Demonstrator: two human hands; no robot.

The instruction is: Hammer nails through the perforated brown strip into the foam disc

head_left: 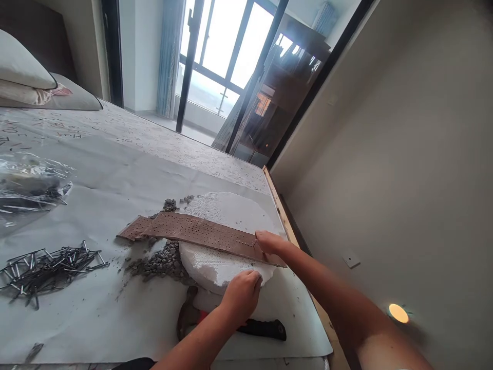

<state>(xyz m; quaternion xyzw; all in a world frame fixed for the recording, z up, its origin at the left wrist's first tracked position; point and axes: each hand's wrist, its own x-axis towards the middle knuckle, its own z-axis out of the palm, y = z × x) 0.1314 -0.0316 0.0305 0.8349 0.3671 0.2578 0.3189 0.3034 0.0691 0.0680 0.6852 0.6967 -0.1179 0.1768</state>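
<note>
A long brown strip dotted with rows of small holes lies across a round white foam block. My right hand is at the strip's right end, fingers pinched together by a short row of small raised points. Whatever sits between those fingertips is too small to make out. Just below the strip, over the foam's near edge, my left hand is closed in a fist; its contents are hidden. Under my left forearm lies a hammer with a black handle, partly covered. A pile of nails is at the left.
Grey crumbled rubble is heaped beside the foam. A clear plastic bag rests at the far left on the white sheet. A wooden edge runs along the right, beside a wall. Pillows lie at the back left.
</note>
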